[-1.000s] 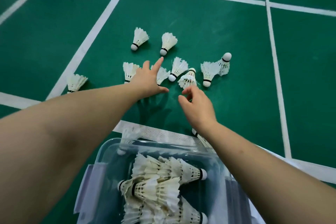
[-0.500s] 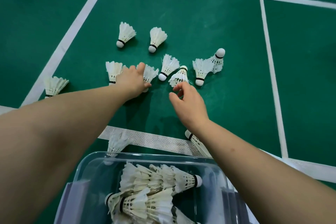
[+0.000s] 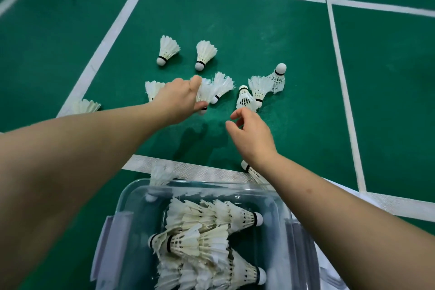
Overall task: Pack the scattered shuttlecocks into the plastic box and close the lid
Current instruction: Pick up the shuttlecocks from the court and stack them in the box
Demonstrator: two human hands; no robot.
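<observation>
My left hand (image 3: 181,101) pinches a feather shuttlecock (image 3: 207,90) on the floor beyond the plastic box (image 3: 131,198) — light and crushable, best held near the cork. My right hand (image 3: 253,135) hovers, loosely curled and empty.

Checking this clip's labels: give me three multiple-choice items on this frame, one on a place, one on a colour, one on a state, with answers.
1. The box lies: A nearer the person than the loose shuttlecocks; B beyond them; C on a bench.
2. The floor is: A blue; B green; C red.
3. The left hand: A lies flat; B is in the box; C grips a shuttlecock.
Answers: 1 A, it sits at the bottom edge; 2 B, its surface shows green; 3 C, it curls round the feathers.
</observation>
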